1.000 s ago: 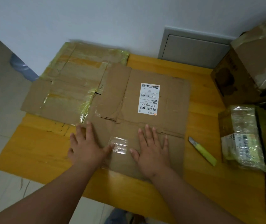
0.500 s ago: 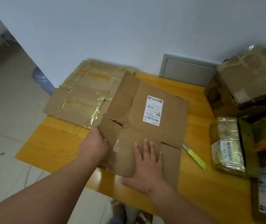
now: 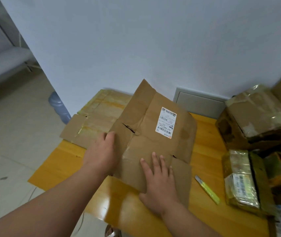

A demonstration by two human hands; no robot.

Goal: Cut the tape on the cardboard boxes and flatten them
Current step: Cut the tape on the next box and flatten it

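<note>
At the far left of the frame we see a bluish water bottle (image 3: 59,106) on the floor beside the wall. Right of it, a flattened taped box (image 3: 92,124) lies on the yellow table (image 3: 64,161), its long axis running from the lower left toward the upper right. Our left hand (image 3: 102,154) grips the left edge of the opened cardboard box (image 3: 153,134), fingers curled round and under that edge, which is lifted. This box sits at the centre of the frame, its far flap tilted up and pointing to the upper middle, its long axis running from the near table edge toward the wall. Its white shipping label (image 3: 166,123) reads sideways; we make out "507-P803" and a barcode, the rest too small. Our right hand (image 3: 158,182) presses flat on the near flap, fingers straight and spread. Further right a yellow-green box cutter (image 3: 207,189) lies on the table, pointing to the upper left. At the right edge, taped parcels (image 3: 242,178) are stacked.
</note>
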